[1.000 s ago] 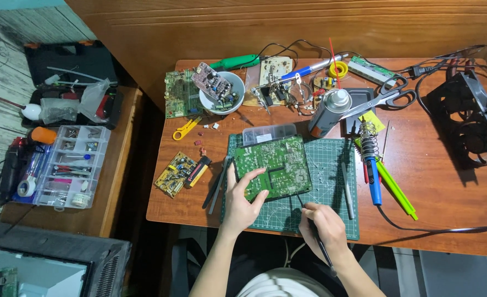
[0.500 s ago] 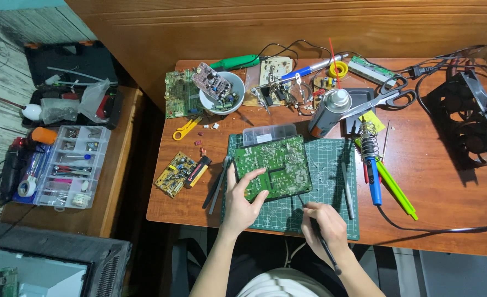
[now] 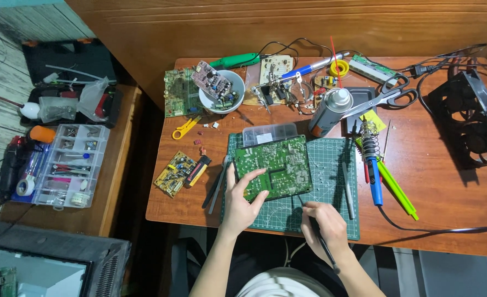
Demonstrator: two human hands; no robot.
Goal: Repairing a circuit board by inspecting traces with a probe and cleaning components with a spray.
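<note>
A green circuit board (image 3: pixel 276 164) lies tilted on a dark green cutting mat (image 3: pixel 331 181) at the front of the wooden desk. My left hand (image 3: pixel 239 199) grips the board's lower left corner, thumb on top. My right hand (image 3: pixel 323 228) rests on the mat just below the board's right corner and is closed around a thin black probe-like tool (image 3: pixel 325 247) whose tip points up toward the board's edge. A clear plastic box (image 3: pixel 269 133) sits behind the board.
A spray can (image 3: pixel 329 113), scissors (image 3: pixel 383 99), a blue-handled soldering iron (image 3: pixel 373 168) and a green tool (image 3: pixel 395 188) lie right of the mat. A white bowl of parts (image 3: pixel 216 91), small boards, black fan (image 3: pixel 474 126) and a parts organizer (image 3: pixel 62 165) surround it.
</note>
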